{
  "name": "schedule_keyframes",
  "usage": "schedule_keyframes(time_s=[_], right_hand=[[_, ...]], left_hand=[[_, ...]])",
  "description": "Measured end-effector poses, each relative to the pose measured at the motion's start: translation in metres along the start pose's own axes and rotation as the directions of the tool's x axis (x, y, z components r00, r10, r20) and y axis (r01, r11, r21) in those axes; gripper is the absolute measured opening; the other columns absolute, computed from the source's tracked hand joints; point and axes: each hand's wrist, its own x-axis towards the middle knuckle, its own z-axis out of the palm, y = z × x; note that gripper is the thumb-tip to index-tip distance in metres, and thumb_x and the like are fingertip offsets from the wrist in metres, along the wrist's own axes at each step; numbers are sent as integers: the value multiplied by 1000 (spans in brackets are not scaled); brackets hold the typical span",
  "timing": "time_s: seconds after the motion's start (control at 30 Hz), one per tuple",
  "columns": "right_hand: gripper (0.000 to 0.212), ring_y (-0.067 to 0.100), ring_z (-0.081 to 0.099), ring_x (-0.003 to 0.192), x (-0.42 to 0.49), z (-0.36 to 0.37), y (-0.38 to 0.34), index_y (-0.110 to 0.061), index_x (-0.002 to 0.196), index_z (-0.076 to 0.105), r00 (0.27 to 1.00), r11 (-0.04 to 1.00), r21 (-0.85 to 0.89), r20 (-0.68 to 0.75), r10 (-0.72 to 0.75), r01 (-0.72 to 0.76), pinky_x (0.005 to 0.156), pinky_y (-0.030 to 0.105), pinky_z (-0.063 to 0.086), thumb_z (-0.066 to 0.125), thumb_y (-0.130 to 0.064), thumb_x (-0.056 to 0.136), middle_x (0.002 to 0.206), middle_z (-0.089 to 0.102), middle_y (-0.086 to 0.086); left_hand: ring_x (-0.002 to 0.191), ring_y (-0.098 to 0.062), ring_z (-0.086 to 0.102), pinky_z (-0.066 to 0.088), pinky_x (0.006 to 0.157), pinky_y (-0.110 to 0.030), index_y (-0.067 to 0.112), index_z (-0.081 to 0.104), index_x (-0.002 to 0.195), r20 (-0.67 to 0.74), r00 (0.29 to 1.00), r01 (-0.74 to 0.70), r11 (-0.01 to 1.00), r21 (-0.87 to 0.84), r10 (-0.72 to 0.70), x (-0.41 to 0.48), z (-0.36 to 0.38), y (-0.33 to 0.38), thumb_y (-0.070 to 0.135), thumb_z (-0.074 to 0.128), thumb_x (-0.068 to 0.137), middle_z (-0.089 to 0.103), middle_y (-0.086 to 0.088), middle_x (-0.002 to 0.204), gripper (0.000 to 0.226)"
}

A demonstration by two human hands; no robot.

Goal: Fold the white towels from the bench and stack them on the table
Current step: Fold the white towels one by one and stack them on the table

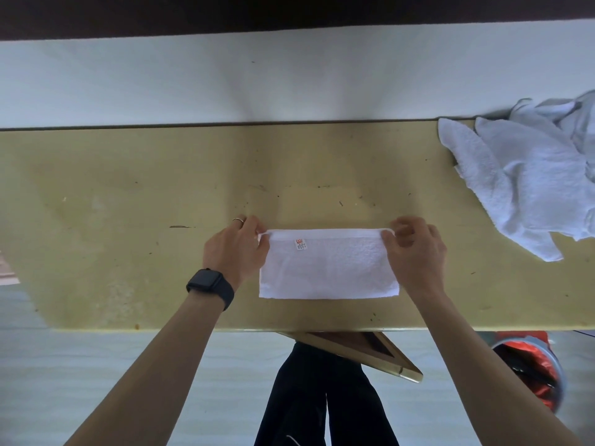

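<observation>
You are pinching the far corners of the small white terry towel (328, 268) with left hand (236, 252) and right hand (417, 252) fingers curled, keeping its fold square on the scuffed yellow worktop (128, 204).

A plain workroom: scuffed yellow table (128, 220) against a white wall (225, 85).

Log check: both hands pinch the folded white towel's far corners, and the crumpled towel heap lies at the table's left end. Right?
No: the head view shows the crumpled white towel heap at the right end of the yellow table; the rest holds.
</observation>
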Motion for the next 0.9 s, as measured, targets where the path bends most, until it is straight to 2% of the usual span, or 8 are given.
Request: schedule_keyframes(time_s=[0.1,0.2,0.3,0.43,0.63,0.73,0.83,0.9], right_hand=[[30,17,54,101,-30,-8,-10,-22,118,60,984,989,-37,-101,-148,145,90,32,44,66,-34,91,113,57,-3],[27,14,60,86,-63,3,-23,-23,117,57,983,995,-64,170,-68,79,82,33,46,58,-39,95,99,64,-9],[37,24,54,103,-62,19,-29,-17,127,50,951,982,-187,303,57,1,87,33,40,51,-40,97,123,55,3],[44,28,39,129,-24,34,-53,-17,139,48,954,929,-288,258,-156,230,101,39,40,48,-35,99,143,46,4],[54,13,10,153,18,58,-72,-20,153,33,721,693,-285,497,-484,662,124,42,10,42,-22,100,164,23,-6],[47,16,15,153,10,57,-57,-17,146,45,642,613,-225,428,-636,757,124,47,15,40,-18,99,161,31,-1],[38,23,31,148,-19,51,-16,-11,135,58,659,627,-202,212,-722,752,117,48,32,45,-22,101,154,44,7],[39,24,29,149,-44,46,12,-11,137,58,663,628,-215,190,-724,748,117,49,32,49,-24,102,156,40,8]], left_hand=[[84,-23,65,43,63,-28,21,61,106,-3,1000,-17,999,35,17,0,2,0,34,52,96,65,7,105,19],[83,-21,64,44,64,-29,22,60,105,8,1000,-1,999,37,1,-3,3,-2,35,52,94,64,6,103,19],[89,-21,62,43,71,-31,23,60,103,31,998,47,997,56,-49,-12,2,-7,36,52,93,64,5,102,19],[102,-19,58,39,88,-35,30,58,89,68,986,149,988,34,-151,-40,4,-7,41,51,91,66,8,98,13],[102,-18,56,34,97,-36,30,66,82,128,971,199,980,21,-200,-79,25,22,51,47,88,70,14,91,29],[103,-17,56,33,100,-35,29,68,83,150,969,201,979,-11,-197,-88,33,37,53,45,89,69,13,90,34],[93,-25,61,43,87,-39,21,66,86,-84,996,19,998,66,-13,-92,41,31,46,61,86,70,2,88,25],[99,-28,62,48,85,-39,16,67,99,-267,930,-239,967,88,254,-90,51,20,34,68,84,69,-4,105,24]])
